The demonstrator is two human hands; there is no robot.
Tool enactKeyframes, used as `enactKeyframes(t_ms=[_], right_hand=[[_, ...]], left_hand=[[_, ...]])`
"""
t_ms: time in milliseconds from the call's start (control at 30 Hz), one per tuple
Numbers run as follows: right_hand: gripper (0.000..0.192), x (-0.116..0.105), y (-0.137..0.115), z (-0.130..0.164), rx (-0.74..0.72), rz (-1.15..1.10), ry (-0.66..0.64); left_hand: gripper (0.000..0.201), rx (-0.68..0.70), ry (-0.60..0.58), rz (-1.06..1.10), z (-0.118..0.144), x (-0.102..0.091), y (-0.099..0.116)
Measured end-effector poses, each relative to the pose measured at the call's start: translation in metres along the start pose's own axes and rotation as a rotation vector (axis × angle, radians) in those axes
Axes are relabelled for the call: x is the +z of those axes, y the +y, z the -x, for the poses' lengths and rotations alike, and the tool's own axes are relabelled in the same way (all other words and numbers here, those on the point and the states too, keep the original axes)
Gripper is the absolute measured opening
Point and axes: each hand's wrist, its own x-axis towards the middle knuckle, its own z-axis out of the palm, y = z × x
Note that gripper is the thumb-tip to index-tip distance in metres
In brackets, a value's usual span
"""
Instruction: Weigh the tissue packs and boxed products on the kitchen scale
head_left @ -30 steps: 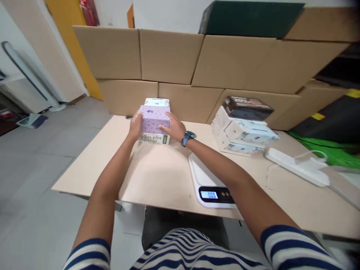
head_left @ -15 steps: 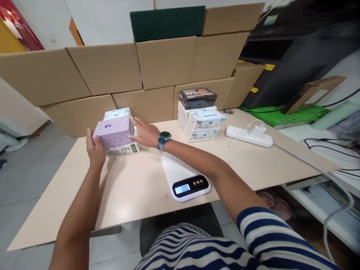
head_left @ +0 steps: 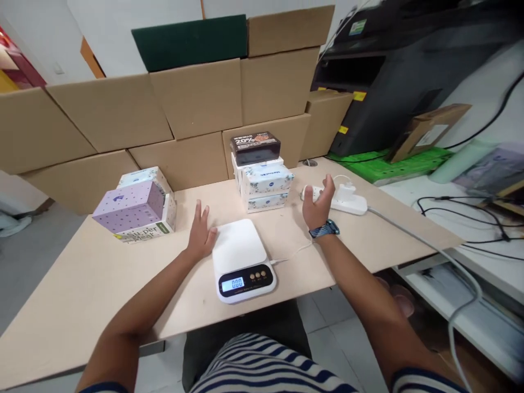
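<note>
Cartons: brown cardboard boxes (head_left: 196,101) stacked like a wall along the tabletop's far edge, one dark green box on top.
Tabletop: pale wood top (head_left: 82,289), carries everything below.
Left stack: purple dotted box (head_left: 129,206) on a white printed box, w/ a pale blue one just behind, near far-left corner.
Mid stack: white-blue boxes (head_left: 266,185) at far edge centre, black "20%" box (head_left: 255,148) on top.
Scale: white kitchen scale (head_left: 241,259) by near edge, centre; display reads 000, platform bare.
Power strip: white strip (head_left: 341,199) toward far-right side, cable trailing off right edge.
Left hand (head_left: 200,234): flat on tabletop, fingers spread, touching scale's left side, holds nothing.
Right hand (head_left: 319,204): raised above tabletop betw. mid stack & power strip, open, fingers loosely curled, empty; watch on wrist.
</note>
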Motion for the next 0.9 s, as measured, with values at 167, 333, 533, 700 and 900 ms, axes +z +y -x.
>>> enactKeyframes(t_ms=[167,333,533,700,900], right_hand=[[0.085,0.007,-0.006,0.009,0.109,-0.116,0.017],[0.084,0.001,-0.036,0.017,0.209,-0.109,-0.171],[0.06,-0.021,-0.068,0.027,0.185,0.151,-0.612],[0.05,-0.027,-0.089,0.04,0.157,0.279,-0.949],[0.061,-0.019,-0.11,0.068,0.016,0.485,-1.259]], left_hand=[[0.11,-0.319,0.082,0.115,-0.019,-0.001,0.004],[0.11,-0.383,-0.086,0.182,-0.018,-0.011,0.017],[0.114,-0.418,-0.346,0.294,-0.014,-0.009,0.033],[0.111,-0.411,-0.409,0.321,-0.006,-0.004,0.032],[0.114,-0.429,-0.412,0.302,-0.005,-0.004,0.033]])
